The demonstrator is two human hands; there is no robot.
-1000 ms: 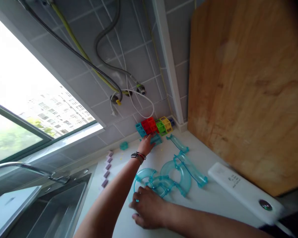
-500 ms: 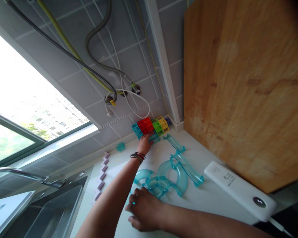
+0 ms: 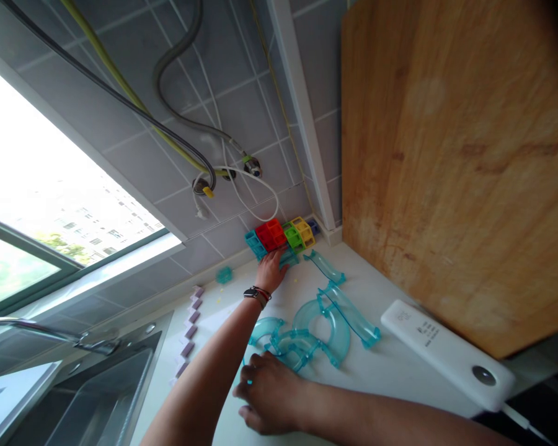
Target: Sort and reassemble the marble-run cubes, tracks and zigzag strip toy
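My left hand (image 3: 270, 272) reaches to the back of the counter, thumb and fingers closed around a translucent teal track piece (image 3: 290, 256). Just behind it stands a row of hollow blocks: a teal block (image 3: 255, 243), red blocks (image 3: 270, 234), a green block (image 3: 292, 238) and a yellow block (image 3: 304, 231). Nearer me, my right hand (image 3: 272, 393) is curled, with a bit of teal plastic showing between its fingers; most of that piece is hidden. Beyond its knuckles lie joined curved teal tracks (image 3: 338, 337). A straight teal track (image 3: 353, 314) and a wavy one (image 3: 325, 267) lie to the right.
A zigzag row of purple pieces (image 3: 190, 331) stands beside the sink (image 3: 142, 365). A small teal piece (image 3: 224, 274) sits near the wall. At right are a white power bank-like device (image 3: 446, 353) with a cable and a large wooden board (image 3: 456, 173). Hoses hang above.
The view has shifted very slightly. Both hands keep nearly the same place and pose, and the blocks and tracks have not visibly moved.
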